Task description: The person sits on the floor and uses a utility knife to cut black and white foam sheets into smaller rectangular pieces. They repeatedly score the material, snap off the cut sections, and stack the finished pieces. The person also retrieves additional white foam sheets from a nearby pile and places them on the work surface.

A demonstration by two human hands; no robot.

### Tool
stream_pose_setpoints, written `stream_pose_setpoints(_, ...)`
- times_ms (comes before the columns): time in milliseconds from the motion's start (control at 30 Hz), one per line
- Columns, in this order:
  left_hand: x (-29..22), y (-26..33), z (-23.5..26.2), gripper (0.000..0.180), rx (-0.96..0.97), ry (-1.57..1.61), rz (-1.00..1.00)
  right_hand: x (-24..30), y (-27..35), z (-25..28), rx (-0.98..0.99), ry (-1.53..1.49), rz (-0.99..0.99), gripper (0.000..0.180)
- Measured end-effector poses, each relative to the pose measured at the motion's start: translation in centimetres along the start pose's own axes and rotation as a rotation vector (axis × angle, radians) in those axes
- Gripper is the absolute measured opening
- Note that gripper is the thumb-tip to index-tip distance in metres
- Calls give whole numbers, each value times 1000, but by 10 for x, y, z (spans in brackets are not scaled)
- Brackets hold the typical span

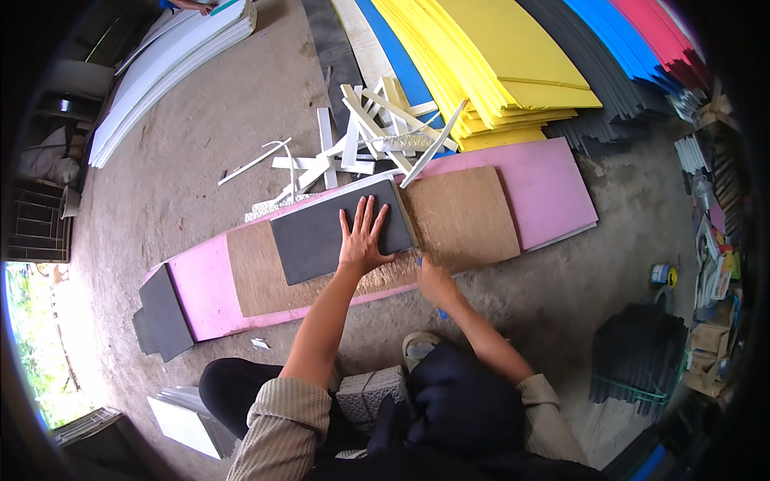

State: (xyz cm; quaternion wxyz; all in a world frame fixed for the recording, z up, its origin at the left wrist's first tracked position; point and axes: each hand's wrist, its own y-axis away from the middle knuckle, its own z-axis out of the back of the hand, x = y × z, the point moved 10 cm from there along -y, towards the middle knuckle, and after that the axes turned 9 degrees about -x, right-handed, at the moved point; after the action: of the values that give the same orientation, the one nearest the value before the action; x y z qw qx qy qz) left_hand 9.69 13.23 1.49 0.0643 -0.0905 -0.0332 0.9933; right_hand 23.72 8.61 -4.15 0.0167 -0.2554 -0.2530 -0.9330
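My left hand (363, 237) lies flat with spread fingers on a dark grey foam sheet (321, 236). That sheet rests on a brown board (469, 216), which sits on a long pink foam sheet (545, 184) on the floor. My right hand (434, 280) is closed around a blue-handled tool, probably a knife (419, 262), at the right lower corner of the grey sheet. The blade is hidden by my hand.
White foam offcuts (361, 136) lie piled behind the pink sheet. Stacks of yellow (497, 64), blue, red and dark foam sheets lie at the back right, and white sheets (160, 64) at the back left. Dark grey pieces (163, 314) lie at the left.
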Motion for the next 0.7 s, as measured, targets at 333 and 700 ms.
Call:
stream_pose_setpoints(333, 5, -5, -2, 109, -31, 29, -21, 11, 9, 19, -223, -28, 162, 23)
stream_pose_setpoints(700, 7, -11, -11, 104, 22, 28, -17, 84, -130, 58, -400, -18, 247, 23)
